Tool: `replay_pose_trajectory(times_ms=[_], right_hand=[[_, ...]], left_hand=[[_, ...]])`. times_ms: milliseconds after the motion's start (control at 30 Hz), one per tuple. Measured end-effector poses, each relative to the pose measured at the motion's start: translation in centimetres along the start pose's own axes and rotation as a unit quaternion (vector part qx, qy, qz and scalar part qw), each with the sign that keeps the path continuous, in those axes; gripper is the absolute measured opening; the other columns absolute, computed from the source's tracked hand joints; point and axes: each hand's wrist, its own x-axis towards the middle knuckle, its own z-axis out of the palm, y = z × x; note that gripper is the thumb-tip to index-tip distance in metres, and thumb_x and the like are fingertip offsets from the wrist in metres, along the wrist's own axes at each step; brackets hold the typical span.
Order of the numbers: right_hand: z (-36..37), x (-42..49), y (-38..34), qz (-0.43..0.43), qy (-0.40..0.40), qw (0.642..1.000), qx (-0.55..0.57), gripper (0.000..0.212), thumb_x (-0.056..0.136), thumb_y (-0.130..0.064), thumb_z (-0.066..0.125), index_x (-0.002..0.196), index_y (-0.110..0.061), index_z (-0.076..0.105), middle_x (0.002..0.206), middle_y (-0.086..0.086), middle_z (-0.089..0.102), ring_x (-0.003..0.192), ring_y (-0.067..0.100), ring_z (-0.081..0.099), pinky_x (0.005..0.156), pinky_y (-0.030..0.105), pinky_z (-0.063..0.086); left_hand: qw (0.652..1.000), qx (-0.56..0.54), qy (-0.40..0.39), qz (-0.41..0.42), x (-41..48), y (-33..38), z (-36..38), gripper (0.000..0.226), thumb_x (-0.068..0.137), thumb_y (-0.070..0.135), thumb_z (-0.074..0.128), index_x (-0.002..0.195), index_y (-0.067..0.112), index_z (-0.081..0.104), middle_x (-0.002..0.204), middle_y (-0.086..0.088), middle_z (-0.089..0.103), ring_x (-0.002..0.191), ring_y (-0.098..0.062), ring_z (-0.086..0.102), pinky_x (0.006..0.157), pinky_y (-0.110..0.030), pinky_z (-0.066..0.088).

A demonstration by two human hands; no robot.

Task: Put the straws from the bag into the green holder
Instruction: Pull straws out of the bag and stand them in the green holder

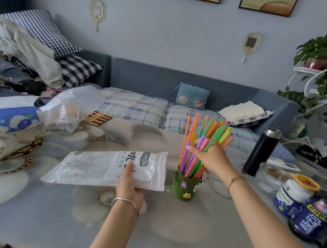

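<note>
Fanning neon straws [205,145] — right grip [212,155] clasping them; left grip [130,185] pinching bag [106,168].

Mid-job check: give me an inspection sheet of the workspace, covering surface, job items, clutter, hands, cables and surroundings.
Surface: table with floral-print cover, bare in front.
Job's things: colourful plastic straws stand bunched in the green holder with small figures; flat white plastic straw bag lies left of it and looks empty.
Clutter: black flask with silver rim, glass bowl, blue-labelled jars on the right; blue tissue pack and crumpled clear plastic bag on the left.
Hands: left hand grips the bag's edge; right hand is closed round the straws.
Cables: thin white cord on the table.
Surroundings: blue sofa, potted plants.
</note>
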Motion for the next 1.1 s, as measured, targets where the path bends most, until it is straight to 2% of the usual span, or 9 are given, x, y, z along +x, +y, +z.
replay_pose_trajectory(times_ms=[167,267,367,500,600,700,833,1000,1100], right_hand=[[-1.1,0.0,-1.2,-0.097,0.141,0.985,0.009,0.02,0.084,-0.04,0.063,0.075,-0.025,0.055,0.048,-0.01,0.045,0.038,-0.002,0.048,0.034,0.009,0.032],[-0.7,-0.1,-1.3,-0.11,0.097,0.989,-0.025,0.023,0.085,-0.035,0.063,0.076,-0.014,0.058,0.047,-0.008,0.044,0.035,0.004,0.044,0.037,0.013,0.032],[-0.2,-0.4,-1.3,-0.06,0.041,0.997,-0.019,0.024,0.083,-0.037,0.065,0.081,-0.014,0.059,0.059,0.004,0.055,0.049,0.023,0.057,0.051,0.033,0.049],[-0.7,-0.8,-1.4,-0.094,0.13,0.985,-0.058,0.035,0.078,-0.041,0.069,0.104,-0.025,0.053,0.075,-0.005,0.059,0.054,0.012,0.05,0.045,0.021,0.036],[-1.3,-1.0,-2.1,-0.198,0.209,0.956,-0.056,0.061,0.075,-0.028,0.074,0.127,-0.02,0.044,0.114,0.0,0.059,0.095,0.014,0.056,0.074,0.024,0.05],[-1.2,-1.3,-2.6,-0.259,0.175,0.944,-0.107,0.061,0.083,-0.023,0.068,0.136,-0.013,0.041,0.135,0.007,0.051,0.124,0.02,0.048,0.104,0.035,0.041],[-1.0,-1.4,-2.8,-0.222,0.118,0.953,-0.169,0.054,0.091,-0.033,0.053,0.139,-0.014,0.038,0.143,0.005,0.045,0.134,0.02,0.039,0.112,0.035,0.031],[-1.0,-3.7,-4.5,-0.282,0.26,0.92,-0.076,0.042,0.09,-0.025,0.055,0.128,-0.007,0.049,0.133,0.011,0.052,0.127,0.023,0.046,0.109,0.036,0.035],[1.3,-6.4,-4.7,-0.319,0.299,0.899,-0.003,0.019,0.09,-0.02,0.056,0.102,-0.006,0.059,0.102,0.007,0.06,0.098,0.02,0.057,0.09,0.033,0.046]], left_hand=[[1.0,-0.007,-0.001,0.005,0.0,0.0,0.0,0.04,0.095,0.02,0.058,0.133,0.012,0.053,0.097,-0.001,0.067,0.081,-0.016,0.065,0.04,-0.024,0.053],[1.0,-0.013,-0.006,0.002,0.0,-0.1,0.1,0.041,0.095,0.019,0.058,0.135,0.012,0.052,0.097,-0.002,0.067,0.082,-0.016,0.065,0.041,-0.025,0.054],[1.0,-0.015,-0.009,0.004,-0.1,-0.1,0.1,0.041,0.094,0.018,0.059,0.135,0.011,0.052,0.097,-0.002,0.067,0.082,-0.016,0.065,0.041,-0.025,0.054],[1.0,-0.014,-0.012,0.002,0.0,-0.1,0.1,0.043,0.095,0.018,0.058,0.136,0.011,0.051,0.099,-0.002,0.067,0.084,-0.016,0.065,0.043,-0.025,0.056],[1.0,-0.013,-0.018,0.002,0.0,0.0,0.1,0.042,0.096,0.018,0.056,0.137,0.012,0.05,0.099,-0.001,0.067,0.084,-0.015,0.065,0.046,-0.024,0.057],[1.0,-0.013,-0.018,0.0,-0.1,0.0,0.1,0.038,0.096,0.018,0.056,0.133,0.013,0.052,0.098,-0.002,0.067,0.084,-0.015,0.064,0.047,-0.025,0.058],[1.0,-0.008,-0.021,-0.001,-0.1,0.1,-0.1,0.024,0.095,0.018,0.057,0.119,0.016,0.056,0.094,0.0,0.07,0.08,-0.015,0.068,0.047,-0.025,0.058],[0.999,0.015,-0.032,0.022,-0.4,0.5,-0.2,0.008,0.093,0.022,0.06,0.101,0.02,0.06,0.089,0.002,0.072,0.068,-0.01,0.073,0.051,-0.026,0.056],[0.997,0.036,-0.044,0.044,-0.7,0.7,-0.1,0.008,0.093,0.028,0.06,0.098,0.022,0.061,0.097,0.0,0.07,0.066,-0.01,0.073,0.044,-0.023,0.054]])
